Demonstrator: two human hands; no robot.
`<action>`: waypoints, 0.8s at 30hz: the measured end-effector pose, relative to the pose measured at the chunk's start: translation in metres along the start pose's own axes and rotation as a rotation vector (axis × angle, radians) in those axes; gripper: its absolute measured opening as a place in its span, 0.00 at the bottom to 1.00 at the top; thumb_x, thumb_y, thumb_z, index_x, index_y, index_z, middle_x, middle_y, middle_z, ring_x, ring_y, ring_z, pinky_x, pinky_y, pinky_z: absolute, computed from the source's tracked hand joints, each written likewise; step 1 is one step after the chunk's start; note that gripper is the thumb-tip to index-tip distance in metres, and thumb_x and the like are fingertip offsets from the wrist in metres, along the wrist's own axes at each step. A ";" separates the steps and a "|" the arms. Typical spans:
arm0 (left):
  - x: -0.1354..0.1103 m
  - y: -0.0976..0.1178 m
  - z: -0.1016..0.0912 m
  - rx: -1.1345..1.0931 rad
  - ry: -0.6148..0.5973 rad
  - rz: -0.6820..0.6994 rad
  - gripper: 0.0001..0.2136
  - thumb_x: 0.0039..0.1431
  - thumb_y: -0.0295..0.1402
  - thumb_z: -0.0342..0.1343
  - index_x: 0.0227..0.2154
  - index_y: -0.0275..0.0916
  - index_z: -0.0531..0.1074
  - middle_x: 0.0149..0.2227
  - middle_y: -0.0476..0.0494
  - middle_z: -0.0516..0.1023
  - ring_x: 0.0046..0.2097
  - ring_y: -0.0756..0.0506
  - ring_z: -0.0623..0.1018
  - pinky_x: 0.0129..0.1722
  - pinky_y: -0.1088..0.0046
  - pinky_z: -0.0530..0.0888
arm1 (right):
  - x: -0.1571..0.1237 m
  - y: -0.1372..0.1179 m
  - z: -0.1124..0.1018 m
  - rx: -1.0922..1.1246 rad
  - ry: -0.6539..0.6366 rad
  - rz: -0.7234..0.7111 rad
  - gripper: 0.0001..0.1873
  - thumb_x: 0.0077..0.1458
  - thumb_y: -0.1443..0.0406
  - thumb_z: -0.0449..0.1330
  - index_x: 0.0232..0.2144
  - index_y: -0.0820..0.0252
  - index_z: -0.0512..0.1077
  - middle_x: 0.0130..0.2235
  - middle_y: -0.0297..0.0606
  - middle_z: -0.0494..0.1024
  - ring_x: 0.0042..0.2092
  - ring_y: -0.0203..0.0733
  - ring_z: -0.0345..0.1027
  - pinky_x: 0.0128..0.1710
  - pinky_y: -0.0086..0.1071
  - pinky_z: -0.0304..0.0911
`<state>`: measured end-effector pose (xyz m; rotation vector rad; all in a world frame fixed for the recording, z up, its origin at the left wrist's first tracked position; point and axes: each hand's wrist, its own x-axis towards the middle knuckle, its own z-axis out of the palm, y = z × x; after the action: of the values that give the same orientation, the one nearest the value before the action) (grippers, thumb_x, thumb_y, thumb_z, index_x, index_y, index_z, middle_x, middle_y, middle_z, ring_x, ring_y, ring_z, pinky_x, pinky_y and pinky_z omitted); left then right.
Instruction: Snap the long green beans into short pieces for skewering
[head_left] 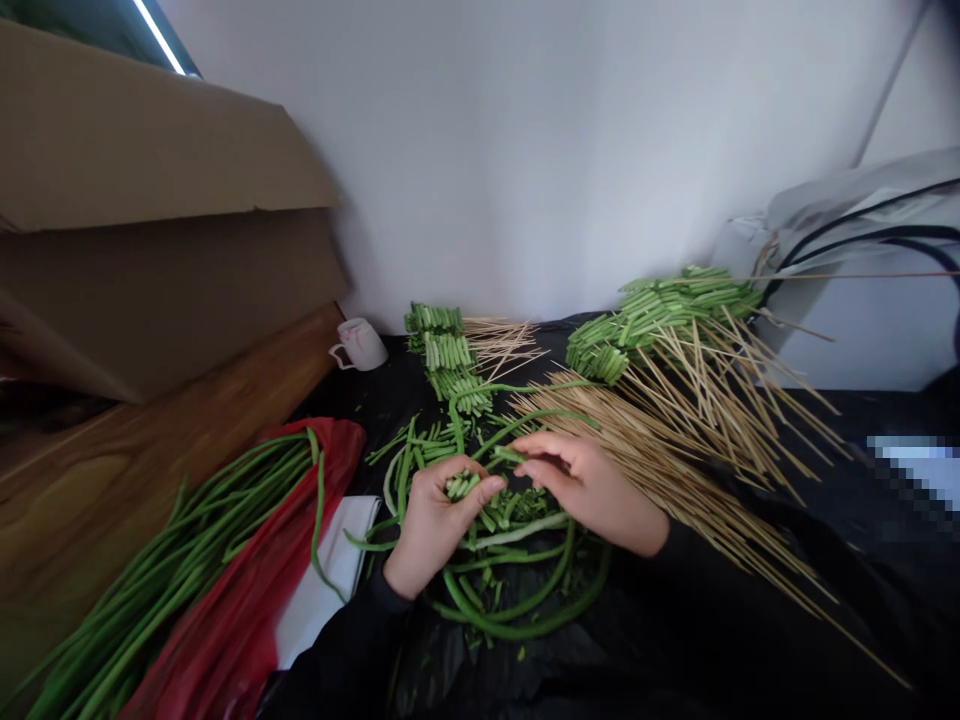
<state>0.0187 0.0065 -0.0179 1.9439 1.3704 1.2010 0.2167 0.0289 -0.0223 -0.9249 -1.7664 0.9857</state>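
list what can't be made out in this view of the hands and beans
Head view:
- Left hand: curled fingers hide all but the ends of the bean pieces it grips.
- Right hand: its own fingers hide what it pinches, if anything.
- Long beans on the red bag: cut off by the lower left edge.
- Patch at the right edge: pixelated.
- Mug: print too small.

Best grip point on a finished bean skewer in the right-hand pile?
Grip the bare stick, coming from the near right. In that pile the bean pieces are bunched at the far-left ends, while the sticks fan out rightward and toward the front, clear of the beans. They overlap, so probably take a top one.
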 end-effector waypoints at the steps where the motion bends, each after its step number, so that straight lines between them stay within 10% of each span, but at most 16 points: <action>1: 0.001 -0.001 0.000 -0.024 0.026 -0.015 0.08 0.52 0.37 0.63 0.28 0.37 0.78 0.28 0.45 0.81 0.31 0.46 0.78 0.33 0.74 0.72 | -0.002 0.000 0.004 -0.052 -0.024 -0.031 0.13 0.56 0.67 0.57 0.45 0.57 0.73 0.37 0.36 0.80 0.37 0.39 0.74 0.38 0.33 0.67; 7: 0.004 -0.004 -0.001 -0.093 0.031 -0.076 0.07 0.51 0.36 0.63 0.27 0.37 0.79 0.28 0.45 0.81 0.30 0.47 0.77 0.32 0.75 0.71 | -0.006 0.000 0.007 -0.169 -0.086 -0.027 0.19 0.56 0.68 0.58 0.51 0.56 0.70 0.35 0.34 0.81 0.36 0.39 0.73 0.38 0.33 0.65; 13: 0.007 -0.008 -0.011 -0.324 0.170 -0.249 0.11 0.50 0.39 0.65 0.28 0.35 0.77 0.20 0.52 0.70 0.23 0.54 0.66 0.24 0.80 0.63 | 0.002 -0.013 -0.025 -0.124 -0.284 0.206 0.15 0.61 0.59 0.53 0.29 0.61 0.74 0.24 0.33 0.75 0.21 0.30 0.61 0.23 0.26 0.55; 18: 0.008 -0.008 -0.014 -0.943 -0.122 -0.482 0.16 0.52 0.45 0.62 0.24 0.35 0.72 0.17 0.58 0.52 0.18 0.58 0.50 0.17 0.81 0.50 | 0.003 -0.023 -0.046 0.000 -0.477 0.160 0.15 0.60 0.57 0.55 0.36 0.60 0.77 0.22 0.30 0.70 0.24 0.31 0.61 0.25 0.26 0.54; 24: 0.004 -0.005 -0.012 -0.709 -0.458 -0.496 0.18 0.52 0.47 0.61 0.28 0.32 0.76 0.14 0.56 0.57 0.17 0.57 0.53 0.18 0.79 0.47 | 0.001 -0.020 -0.041 -0.042 -0.560 0.103 0.13 0.58 0.58 0.57 0.35 0.59 0.77 0.25 0.32 0.74 0.25 0.32 0.64 0.26 0.27 0.58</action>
<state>0.0062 0.0112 -0.0140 1.1806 0.9232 0.7783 0.2503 0.0311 0.0080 -0.8204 -2.2217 1.3750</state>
